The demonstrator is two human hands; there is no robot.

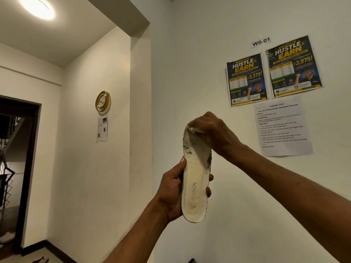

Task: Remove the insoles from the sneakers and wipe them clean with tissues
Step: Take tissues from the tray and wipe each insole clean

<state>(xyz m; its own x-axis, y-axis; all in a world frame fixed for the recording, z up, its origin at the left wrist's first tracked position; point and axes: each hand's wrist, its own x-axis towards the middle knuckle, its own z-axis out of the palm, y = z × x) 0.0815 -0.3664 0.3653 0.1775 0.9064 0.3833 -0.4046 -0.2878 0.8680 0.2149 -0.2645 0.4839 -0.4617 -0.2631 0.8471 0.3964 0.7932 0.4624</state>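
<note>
A worn white insole (pixel 195 179), printed "FASHION" and stained dark near the toe, stands upright in the air in front of the wall. My left hand (pixel 171 194) grips its heel half, thumb on the left edge and fingers curled round the right edge. My right hand (pixel 212 132) covers the toe end from above, fingers bent over the tip. A small bit of white tissue (pixel 191 129) shows under those fingers; most of it is hidden. No sneakers are in view.
A white wall (pixel 237 205) stands close behind the insole, with two posters (pixel 273 71) and a printed task sheet (pixel 283 128). A wall corner (pixel 151 130) runs to the left of it, a dark doorway (pixel 17 168) at far left. Floor edge shows at bottom left.
</note>
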